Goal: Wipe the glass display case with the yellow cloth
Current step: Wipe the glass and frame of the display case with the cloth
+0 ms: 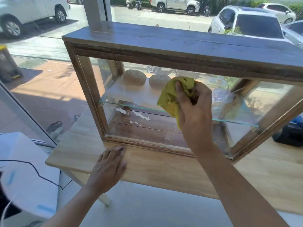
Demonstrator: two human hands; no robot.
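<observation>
The glass display case (91, 95) has a dark wooden frame and stands on a light wooden table (155, 171). Inside, a glass shelf (124, 104) carries two round seeded buns (133, 77). My right hand (194, 110) is shut on the bunched yellow cloth (168, 99) and presses it against the front glass pane near the middle, at shelf height. My left hand (109, 166) lies flat and open on the tabletop, fingertips close to the case's bottom front rail.
White smears (141, 115) mark the lower part of the case. A black device (290, 133) sits on the table to the right of the case. A white appliance with a black cord (32, 167) stands at lower left. Big windows behind show parked cars.
</observation>
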